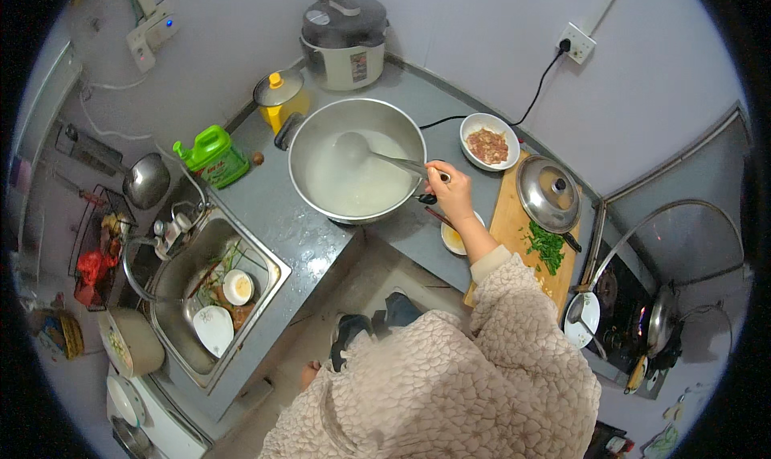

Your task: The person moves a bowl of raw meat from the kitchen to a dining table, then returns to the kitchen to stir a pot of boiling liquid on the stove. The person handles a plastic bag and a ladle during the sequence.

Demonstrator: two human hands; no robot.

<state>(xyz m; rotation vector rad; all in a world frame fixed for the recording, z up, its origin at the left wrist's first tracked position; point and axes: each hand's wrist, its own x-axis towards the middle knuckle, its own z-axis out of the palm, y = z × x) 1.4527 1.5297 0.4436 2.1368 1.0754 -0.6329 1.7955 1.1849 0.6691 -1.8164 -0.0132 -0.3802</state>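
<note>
My right hand (449,185) grips the handle of a metal ladle (397,162). The ladle's bowl lies in whitish liquid (355,185) inside a large steel pot (298,185) on the corner counter. Below that hand is a small white bowl (446,242) of yellow liquid, partly hidden by my forearm, with brown chopsticks (438,216) across it. A white bowl (513,135) of raw minced or sliced meat (486,146) stands to the right. My left hand (311,373) hangs low beside my padded coat; only a small part shows.
A wooden cutting board (503,218) holds chopped greens (547,248) and a lidded pan (545,188). Left is a steel sink (277,272) with dishes. A green detergent jug (218,158), yellow pitcher (286,100) and electric cooker (349,61) line the back. A flame burns on the gas stove (620,302).
</note>
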